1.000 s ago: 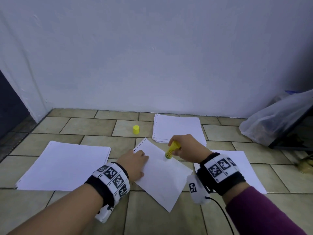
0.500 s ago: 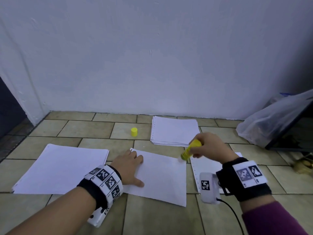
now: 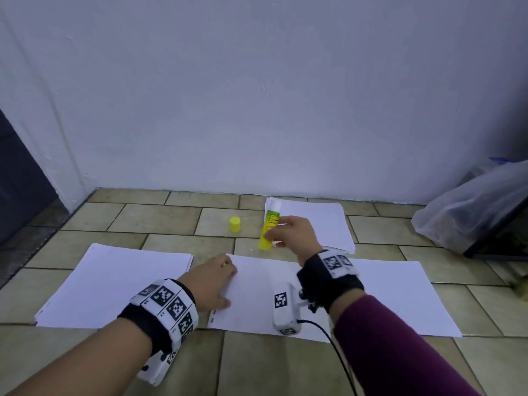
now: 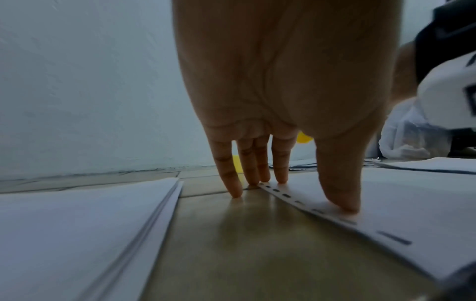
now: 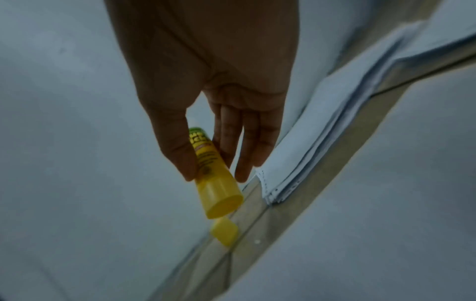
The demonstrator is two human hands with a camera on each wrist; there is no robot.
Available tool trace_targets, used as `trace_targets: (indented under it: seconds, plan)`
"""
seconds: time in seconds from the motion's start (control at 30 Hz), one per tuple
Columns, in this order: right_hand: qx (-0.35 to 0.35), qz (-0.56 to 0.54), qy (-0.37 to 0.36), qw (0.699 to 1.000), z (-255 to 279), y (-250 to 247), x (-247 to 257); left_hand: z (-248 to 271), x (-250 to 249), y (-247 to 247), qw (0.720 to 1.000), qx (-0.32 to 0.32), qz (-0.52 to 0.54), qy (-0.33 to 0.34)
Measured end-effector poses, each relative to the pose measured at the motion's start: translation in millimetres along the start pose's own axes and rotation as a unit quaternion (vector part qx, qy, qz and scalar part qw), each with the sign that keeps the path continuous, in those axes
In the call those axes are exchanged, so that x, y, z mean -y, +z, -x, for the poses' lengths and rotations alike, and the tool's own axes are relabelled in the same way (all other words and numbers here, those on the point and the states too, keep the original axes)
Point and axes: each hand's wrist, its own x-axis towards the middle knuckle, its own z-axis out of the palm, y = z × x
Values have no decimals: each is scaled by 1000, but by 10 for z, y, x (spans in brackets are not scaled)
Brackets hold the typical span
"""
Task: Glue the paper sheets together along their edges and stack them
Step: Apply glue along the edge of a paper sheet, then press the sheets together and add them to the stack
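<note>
A white sheet (image 3: pixel 257 292) with a punched left margin (image 4: pixel 298 201) lies flat on the tiled floor in front of me. My left hand (image 3: pixel 213 281) rests on its left edge with straight fingers, the thumb (image 4: pixel 340 195) pressing the margin. My right hand (image 3: pixel 288 232) holds an uncapped yellow glue stick (image 3: pixel 268 230) upright above the floor beyond the sheet, pinched between thumb and fingers (image 5: pixel 226 142). The yellow cap (image 3: pixel 235 224) stands on a tile to its left. Another sheet (image 3: pixel 400 295) lies to the right, partly under the first.
A paper stack (image 3: pixel 114 281) lies at the left and a second stack (image 3: pixel 317 221) sits near the wall behind my right hand. A clear plastic bag (image 3: pixel 471 212) leans at the far right. A dark doorway (image 3: pixel 17 190) opens at the left.
The centre sheet has turned from a diagonal to square in front of me. My right hand lifted the glue stick off it, swung it upright and carried it toward the far stack.
</note>
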Motion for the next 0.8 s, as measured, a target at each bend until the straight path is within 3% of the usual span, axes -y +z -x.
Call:
trace_targets:
  seconds: [0.13,0.27,0.6,0.7,0.8]
  plan:
    - [-42,248,-62,966,-188,252,-1,0,12,37,1000,-25,5,5]
    - [-19,340,-97,935,-267,413,39,-15,28,33,999,-32,17,-5]
    - [0,390,-81,917,-382,482,-16,-57,29,22,998,-39,37,-15]
    - [24,379,-68,923,-314,337,25,-55,25,35,998,-47,46,-20]
    - [1,353,-83,932,-187,2,81,-68,16,50,997,-51,55,-26]
